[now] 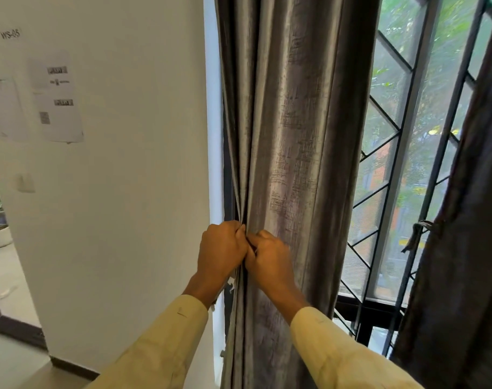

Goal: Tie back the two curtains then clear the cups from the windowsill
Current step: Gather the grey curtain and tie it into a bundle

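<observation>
Beige sleeves (160, 341), pair, nearest. Left hand (222, 248) and right hand (270, 255): knuckles touching, fingers curled, both gripping gathered folds of grey curtain (295, 136) at window's left edge. Darker curtain (463, 248): right edge, strap (420, 230) on it. Window grille (379, 192) between.

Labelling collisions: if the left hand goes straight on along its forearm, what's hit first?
The curtain: the left hand grips its gathered edge. Behind the folds is likely the window frame, but depth is unclear.
</observation>
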